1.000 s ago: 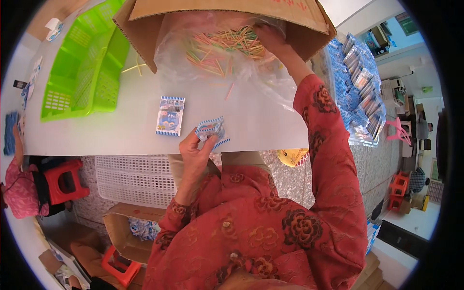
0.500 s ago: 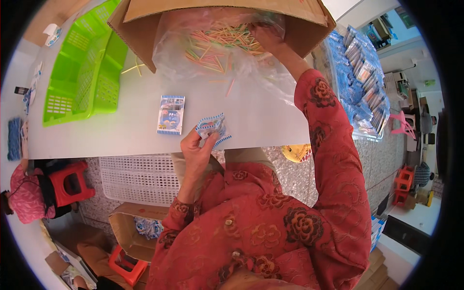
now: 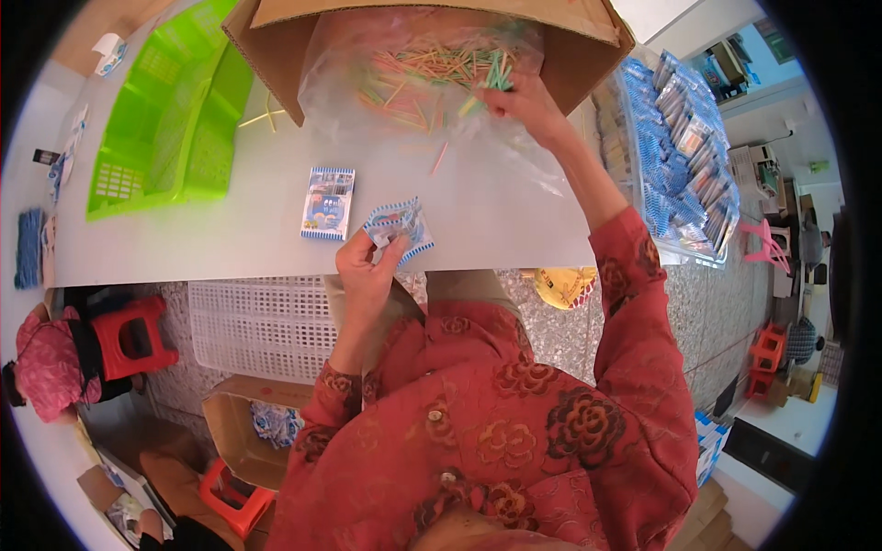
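Observation:
My left hand is closed on a small clear packet with blue-striped edges, held above the table's near edge. Between the fingers of my right hand is a bunch of thin green sticks. It hovers at the mouth of a cardboard box lying on its side. Out of the box spreads a clear plastic bag, on which many pink, yellow and green sticks lie heaped. A filled blue-and-white packet rests flat on the table, just left of my left hand.
A green plastic basket stands at the left of the white table. To the right, a clear bin holds many blue packets. One loose pink stick lies mid-table. Below are a white crate and an open carton.
My right hand has come back out of the heap toward me, now with a bunch of green sticks. My left hand keeps the packet, which has turned slightly and shows more open.

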### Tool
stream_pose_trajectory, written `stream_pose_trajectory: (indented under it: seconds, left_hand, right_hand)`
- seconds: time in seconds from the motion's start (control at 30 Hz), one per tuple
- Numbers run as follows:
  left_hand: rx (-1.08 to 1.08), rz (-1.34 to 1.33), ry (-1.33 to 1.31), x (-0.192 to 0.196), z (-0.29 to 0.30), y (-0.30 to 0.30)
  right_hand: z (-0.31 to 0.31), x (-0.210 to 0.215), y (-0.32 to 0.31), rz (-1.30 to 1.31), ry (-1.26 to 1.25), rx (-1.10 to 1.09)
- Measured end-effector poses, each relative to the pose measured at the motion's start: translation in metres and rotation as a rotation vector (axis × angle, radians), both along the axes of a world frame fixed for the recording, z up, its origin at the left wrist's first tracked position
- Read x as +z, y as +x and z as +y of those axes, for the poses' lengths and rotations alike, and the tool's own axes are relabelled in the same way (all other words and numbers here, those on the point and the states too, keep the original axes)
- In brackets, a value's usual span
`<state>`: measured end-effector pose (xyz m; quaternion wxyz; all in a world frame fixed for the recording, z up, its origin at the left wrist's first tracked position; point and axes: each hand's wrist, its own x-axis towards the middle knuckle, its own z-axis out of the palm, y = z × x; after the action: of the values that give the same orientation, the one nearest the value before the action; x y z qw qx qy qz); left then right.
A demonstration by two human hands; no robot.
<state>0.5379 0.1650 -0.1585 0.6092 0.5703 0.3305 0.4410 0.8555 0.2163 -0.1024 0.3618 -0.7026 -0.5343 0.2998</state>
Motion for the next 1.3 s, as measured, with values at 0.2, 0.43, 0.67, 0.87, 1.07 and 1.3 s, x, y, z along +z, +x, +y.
stream_pose_trajectory:
  seconds: [0.2,0.43,0.67,0.87,1.07,1.3]
  left_hand:
    - [-0.015,-0.004,0.016,0.007,0.001,0.009]
    - [-0.045,0.029,0.068,0.006,0.005,0.017]
    - [-0.046,0.211,0.185,0.021,0.005,0.024]
    - [-0.058,0.183,0.251,0.012,0.007,0.036]
    - [-0.069,0.183,0.266,0.013,0.009,0.038]
    - [-0.063,0.197,0.336,0.021,0.016,0.048]
  right_hand:
    - [-0.047,-0.052,-0.037,0.107,0.152,0.053]
    - [-0.055,-0.045,-0.043,-0.127,0.120,0.088]
    - [-0.085,0.053,-0.067,0.530,0.095,0.159]
    - [-0.092,0.069,-0.084,0.551,0.061,0.282]
    - [-0.090,0.064,-0.085,0.394,0.001,0.285]
    - [-0.082,0.054,-0.084,0.170,0.027,0.307]
